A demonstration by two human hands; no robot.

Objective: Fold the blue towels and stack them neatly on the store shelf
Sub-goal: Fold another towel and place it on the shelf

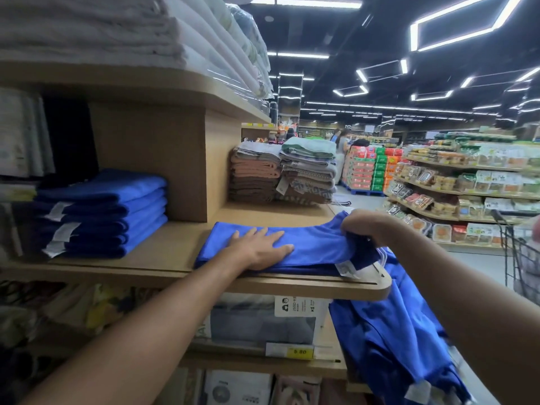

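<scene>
Head view: left hand [260, 247] lies flat on the blue towel [315, 244], long axis three-to-nine; right hand [365, 226], at three o'clock, apparently pinches its raised edge.

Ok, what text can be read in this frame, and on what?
"80": yellow price tag on the lower shelf edge; leading digit unclear.
"250D", "x1": white box label; the rest is too small.
Towel tags and far goods: blurred, unreadable.
</scene>
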